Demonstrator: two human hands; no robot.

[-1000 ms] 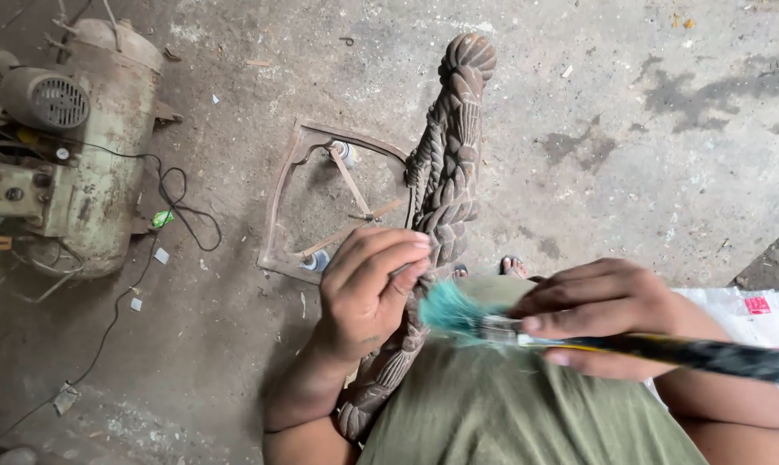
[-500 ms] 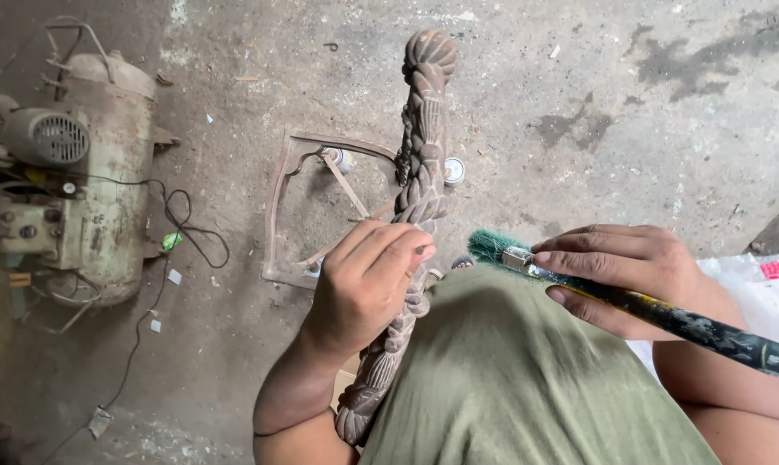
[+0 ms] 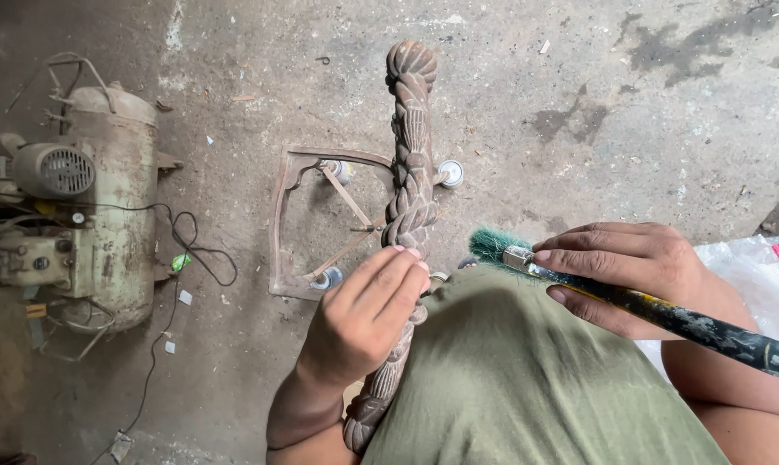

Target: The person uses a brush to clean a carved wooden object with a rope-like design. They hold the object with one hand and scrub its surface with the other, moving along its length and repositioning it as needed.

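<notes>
A long carved wooden post (image 3: 411, 146) with a twisted, leafy pattern runs from my lap out over the concrete floor. My left hand (image 3: 368, 314) is wrapped around its middle, fingers curled over the carving. My right hand (image 3: 635, 271) grips a paintbrush (image 3: 665, 310) with a dark, paint-spattered handle and green bristles. The bristles sit just right of the post, above my olive-green clothing (image 3: 527, 379), apart from the wood. The lower end of the post passes under my left forearm.
A worn metal frame on small castor wheels (image 3: 320, 220) lies on the floor beneath the post. An old air compressor with tank and motor (image 3: 88, 207) stands at the left, black cable (image 3: 195, 254) trailing from it. White plastic sheeting (image 3: 751, 263) lies at the right.
The view shifted so the post looks more upright in frame. My right hand brought the brush from across my lap up to the right of the post. My left hand kept its grip.
</notes>
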